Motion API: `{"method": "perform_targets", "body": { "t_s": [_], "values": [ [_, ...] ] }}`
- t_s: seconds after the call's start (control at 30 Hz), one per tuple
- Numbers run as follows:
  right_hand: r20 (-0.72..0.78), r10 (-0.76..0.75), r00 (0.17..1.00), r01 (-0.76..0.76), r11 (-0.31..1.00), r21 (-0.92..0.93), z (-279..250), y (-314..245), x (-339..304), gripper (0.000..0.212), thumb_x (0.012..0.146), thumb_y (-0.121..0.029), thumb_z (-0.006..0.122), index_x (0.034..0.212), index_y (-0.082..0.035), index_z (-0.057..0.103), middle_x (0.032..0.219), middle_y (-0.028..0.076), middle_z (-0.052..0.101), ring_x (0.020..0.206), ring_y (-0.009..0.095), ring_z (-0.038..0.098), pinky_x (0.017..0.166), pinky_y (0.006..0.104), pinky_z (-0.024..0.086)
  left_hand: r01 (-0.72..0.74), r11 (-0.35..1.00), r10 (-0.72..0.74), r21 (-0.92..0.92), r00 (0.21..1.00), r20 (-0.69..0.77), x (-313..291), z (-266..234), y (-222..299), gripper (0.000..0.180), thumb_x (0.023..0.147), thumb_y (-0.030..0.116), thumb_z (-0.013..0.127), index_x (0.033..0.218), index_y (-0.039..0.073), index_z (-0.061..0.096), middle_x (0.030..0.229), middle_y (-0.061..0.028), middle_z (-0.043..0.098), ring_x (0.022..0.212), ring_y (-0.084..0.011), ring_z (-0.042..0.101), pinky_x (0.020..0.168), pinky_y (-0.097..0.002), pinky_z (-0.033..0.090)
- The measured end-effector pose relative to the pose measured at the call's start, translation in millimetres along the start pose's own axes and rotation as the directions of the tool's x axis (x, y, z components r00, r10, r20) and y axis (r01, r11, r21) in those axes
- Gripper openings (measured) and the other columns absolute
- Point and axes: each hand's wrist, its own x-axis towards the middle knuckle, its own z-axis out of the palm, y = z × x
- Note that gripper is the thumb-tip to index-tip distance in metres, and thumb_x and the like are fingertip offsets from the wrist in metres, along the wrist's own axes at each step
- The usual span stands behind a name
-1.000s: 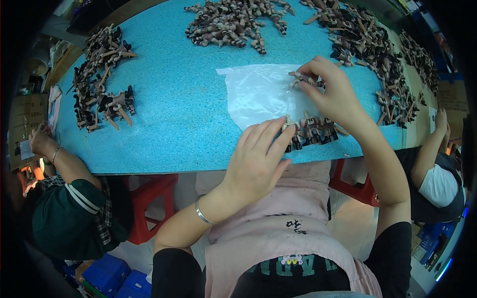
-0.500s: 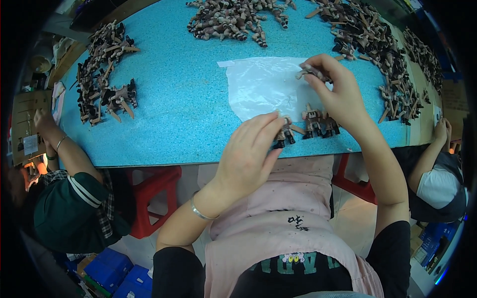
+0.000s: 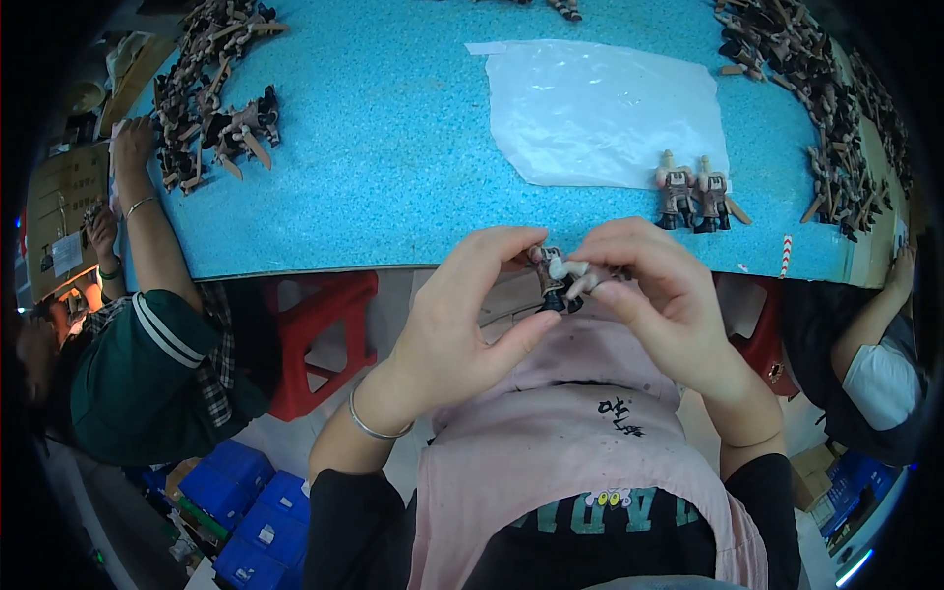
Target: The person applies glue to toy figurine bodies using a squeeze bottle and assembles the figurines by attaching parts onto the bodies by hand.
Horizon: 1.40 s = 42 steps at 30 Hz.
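My left hand (image 3: 447,315) pinches a small toy figure (image 3: 549,277) with a brown body and black boots, just off the table's near edge. From the other side, my right hand (image 3: 664,300) grips a pale piece (image 3: 582,279) against that figure, between thumb and fingers. The piece looks like a limb or another small figure; my fingers hide most of it. Two similar figures, one brown and black (image 3: 676,197) and the other beside it (image 3: 711,200), lie side by side at the lower right corner of a whitish plastic sheet (image 3: 605,118).
The blue speckled table (image 3: 374,147) carries heaps of figures at the left (image 3: 202,98) and right (image 3: 826,128). A person in a green sleeve (image 3: 147,364) sits at the left, another person (image 3: 875,374) at the right. Red stools (image 3: 320,344) and blue bins (image 3: 261,531) are below.
My left hand has lifted a figure off the table toward me. My right hand has come down from over the sheet with its pale piece to meet it. The view has shifted nearer.
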Motion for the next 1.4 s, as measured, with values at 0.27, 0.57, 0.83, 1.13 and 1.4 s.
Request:
{"method": "perform_targets", "body": {
  "t_s": [0.27, 0.57, 0.83, 1.13, 1.4],
  "values": [
    [0.032, 0.063, 0.997, -0.061, 0.995, -0.074, 11.5, -10.5, -0.4, 0.026, 0.081, 0.003, 0.062, 0.107, 0.001, 0.062, 0.105, 0.013, 0.058, 0.093, 0.022, 0.061, 0.080, 0.0306, 0.053, -0.050, 0.998, 0.051, 0.041, 0.999, -0.008, -0.6, -0.7, -1.0, 0.046, 0.072, 0.008, 0.074, 0.113, -0.001, 0.055, 0.108, -0.0168, 0.059, 0.095, -0.0303, 0.061, 0.083, -0.0365, 0.050],
    [-0.030, 0.031, 0.999, -0.035, 0.988, -0.148, 14.3, -9.7, 1.6, 0.025, 0.079, 0.003, 0.064, 0.104, 0.001, 0.064, 0.102, 0.013, 0.059, 0.088, 0.023, 0.063, 0.075, 0.0299, 0.053, -0.064, 0.998, 0.064, 0.003, 0.998, -0.010, 1.1, -4.8, -1.4, 0.039, 0.075, 0.009, 0.073, 0.110, -0.002, 0.058, 0.106, -0.0172, 0.060, 0.095, -0.0300, 0.061, 0.082, -0.0356, 0.050],
    [-0.033, 0.071, 0.997, -0.074, 0.992, -0.100, 15.0, -11.7, 3.2, 0.023, 0.079, 0.004, 0.065, 0.101, 0.002, 0.065, 0.098, 0.012, 0.060, 0.086, 0.020, 0.063, 0.074, 0.0275, 0.054, -0.021, 1.000, 0.021, -0.003, 0.998, -0.061, 4.5, 0.5, -8.3, 0.021, 0.077, 0.000, 0.068, 0.097, -0.002, 0.064, 0.096, -0.0131, 0.065, 0.089, -0.0262, 0.063, 0.077, -0.0328, 0.051],
    [-0.019, 0.004, 1.000, -0.007, 0.991, -0.134, 13.1, -6.6, 5.7, 0.026, 0.078, 0.002, 0.066, 0.104, 0.000, 0.063, 0.098, 0.011, 0.059, 0.093, 0.022, 0.061, 0.079, 0.0305, 0.050, -0.003, 0.991, -0.020, -0.130, 0.984, -0.175, -4.0, 7.4, -18.7, 0.019, 0.077, -0.002, 0.068, 0.096, -0.002, 0.065, 0.097, -0.0126, 0.065, 0.091, -0.0233, 0.063, 0.078, -0.0313, 0.051],
    [-0.097, 0.344, 0.934, -0.254, 0.831, 0.495, 20.6, -12.6, -8.9, 0.020, 0.094, -0.014, 0.056, 0.107, 0.001, 0.053, 0.100, 0.008, 0.058, 0.091, 0.014, 0.059, 0.079, 0.0288, 0.049, -0.069, 0.917, -0.095, -0.392, 0.918, -0.385, -14.7, 11.3, -6.2, 0.024, 0.077, -0.002, 0.071, 0.099, -0.003, 0.063, 0.102, -0.0154, 0.061, 0.099, -0.0255, 0.061, 0.083, -0.0328, 0.050]
  ]
}}
